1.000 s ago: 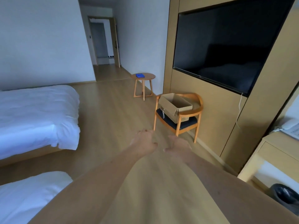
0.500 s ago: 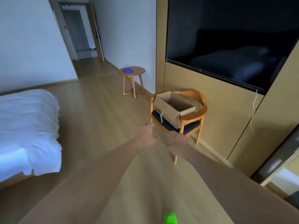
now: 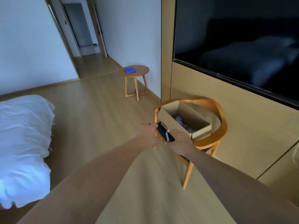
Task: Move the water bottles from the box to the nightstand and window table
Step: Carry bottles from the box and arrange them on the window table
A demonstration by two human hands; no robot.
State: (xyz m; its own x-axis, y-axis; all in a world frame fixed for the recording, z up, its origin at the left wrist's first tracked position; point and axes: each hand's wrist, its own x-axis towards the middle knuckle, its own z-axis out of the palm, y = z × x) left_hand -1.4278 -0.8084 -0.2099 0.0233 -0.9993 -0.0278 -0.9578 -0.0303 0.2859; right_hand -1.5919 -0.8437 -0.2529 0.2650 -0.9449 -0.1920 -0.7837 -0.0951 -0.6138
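Observation:
An open cardboard box (image 3: 168, 116) sits on the seat of a wooden armchair (image 3: 222, 126) by the wall. Inside it, bottle tops with purplish labels (image 3: 179, 120) show dimly; how many lie there is hidden by the box walls. Both my arms stretch forward. My left hand (image 3: 148, 134) hangs just left of the chair's front corner, fingers loosely curled, holding nothing. My right hand (image 3: 179, 142) is in front of the box's near corner, also holding nothing. Neither hand touches the box.
A small round wooden table (image 3: 140, 70) with a blue object (image 3: 130, 70) stands farther back by the wall. A white bed (image 3: 24, 135) fills the left side. A large dark TV (image 3: 234, 46) is set into the wooden wall panel on the right. Open wooden floor lies between.
The view has moved closer to the chair and box, which now sit right beyond my hands. The bed has slid left, and the desk at the right is out of view.

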